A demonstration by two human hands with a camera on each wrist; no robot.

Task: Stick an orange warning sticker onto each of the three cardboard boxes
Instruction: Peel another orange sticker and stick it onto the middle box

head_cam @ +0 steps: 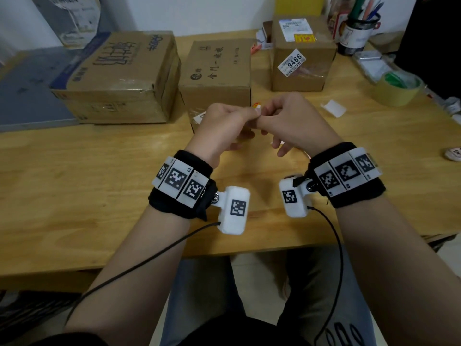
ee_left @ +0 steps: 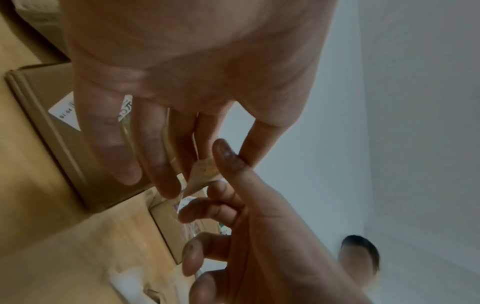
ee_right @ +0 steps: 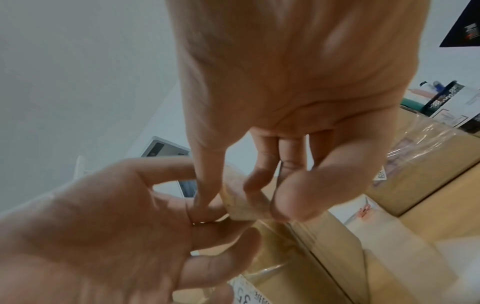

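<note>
Three cardboard boxes stand in a row at the back of the wooden table: a large left box, a middle box and a right box. The right box carries an orange-yellow sticker on its top. Both hands meet just in front of the middle box. My left hand and right hand pinch a small orange sticker between thumbs and fingertips. Up close the sticker is a pale curled slip, mostly hidden by the fingers. The right wrist view shows the same slip held between both hands.
A scrap of white backing paper lies to the right of the hands. A roll of tape and a pen holder sit at the right rear. A grey-blue board lies at the left. The table's front edge is near my lap.
</note>
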